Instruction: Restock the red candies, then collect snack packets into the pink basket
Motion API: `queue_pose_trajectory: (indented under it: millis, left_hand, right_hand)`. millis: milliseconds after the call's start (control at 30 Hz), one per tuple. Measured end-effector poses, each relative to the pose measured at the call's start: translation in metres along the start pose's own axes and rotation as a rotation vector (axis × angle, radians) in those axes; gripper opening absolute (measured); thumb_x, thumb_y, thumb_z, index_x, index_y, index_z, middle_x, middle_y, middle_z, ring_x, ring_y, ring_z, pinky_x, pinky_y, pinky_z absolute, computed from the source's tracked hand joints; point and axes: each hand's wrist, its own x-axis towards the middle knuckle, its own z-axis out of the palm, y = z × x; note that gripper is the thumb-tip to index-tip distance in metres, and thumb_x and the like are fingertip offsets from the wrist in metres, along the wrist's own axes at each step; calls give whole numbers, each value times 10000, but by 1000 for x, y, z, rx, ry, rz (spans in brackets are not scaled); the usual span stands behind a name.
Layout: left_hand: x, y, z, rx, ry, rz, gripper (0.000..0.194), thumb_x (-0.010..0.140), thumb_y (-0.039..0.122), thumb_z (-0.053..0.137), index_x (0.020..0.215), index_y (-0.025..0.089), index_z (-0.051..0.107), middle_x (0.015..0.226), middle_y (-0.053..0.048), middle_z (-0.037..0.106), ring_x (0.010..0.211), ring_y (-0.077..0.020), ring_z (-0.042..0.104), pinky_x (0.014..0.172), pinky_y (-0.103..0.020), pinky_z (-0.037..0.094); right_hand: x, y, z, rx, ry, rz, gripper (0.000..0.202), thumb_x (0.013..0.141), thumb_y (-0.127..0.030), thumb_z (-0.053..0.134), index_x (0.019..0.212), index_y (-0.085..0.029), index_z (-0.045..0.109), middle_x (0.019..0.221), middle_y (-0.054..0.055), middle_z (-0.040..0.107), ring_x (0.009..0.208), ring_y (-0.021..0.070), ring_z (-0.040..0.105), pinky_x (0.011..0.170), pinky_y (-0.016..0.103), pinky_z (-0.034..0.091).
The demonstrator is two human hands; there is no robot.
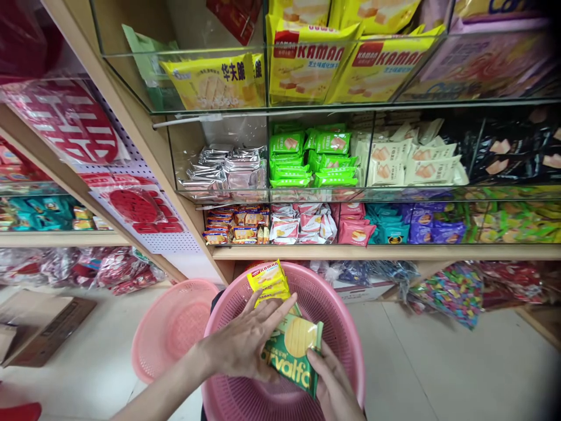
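Note:
My right hand [336,380] grips a green snack packet [291,363] by its right edge, thumb on the front. A pale round biscuit is printed on its upper part. My left hand [245,339] lies over the packet's left side, fingers stretched out and apart; I cannot tell how firmly it touches. Both hands are above a pink plastic basket [322,287] with slotted sides. Several yellow packets [268,276] lie together at the basket's far side, partly hidden behind my left fingers.
Ahead, glass-fronted shelves hold silver packs [225,169], bright green packs [287,155] and large yellow bags [307,64]. Another pink basket [151,333] stands on the floor to the left, near a cardboard box [48,327]. Bagged sweets [451,292] lie under the shelves at right.

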Motion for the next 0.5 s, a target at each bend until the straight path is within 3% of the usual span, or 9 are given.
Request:
queue_pose_trajectory:
  millis: [167,300,400,500]
  left_hand:
    - [-6,3,1,26,17,-31,1278,538,358,805,1467,288,-71,1497,-137,295,1370,-373,254,1125,-554,159]
    - [-15,-5,1,61,45,-104,1299,546,311,806,1453,311,-124,1526,-115,230,1380,-360,229,1122,-542,197]
    - [-24,-17,-1,94,129,-163,1247,616,312,776,1446,313,-155,1528,-111,219,1377,-325,246,1111,-501,260]
    - [-29,-28,0,155,259,-201,1171,699,368,727,1437,318,-181,1506,-115,251,1373,-315,245,1102,-495,278]
  right_hand:
    - [-1,2,1,8,13,22,462,708,-375,732,1131,-219,627,1028,76,709,1019,244,616,886,381,470]
    - [3,7,-6,-48,14,12,376,732,-429,700,1038,-214,659,896,50,709,756,170,634,699,297,496]
    - [6,10,-13,-105,120,-60,350,740,-450,682,982,-197,665,797,24,688,586,113,575,575,244,460]
    - [9,13,-22,-116,215,-151,332,729,-455,687,954,-213,658,792,7,676,568,97,549,561,232,450]
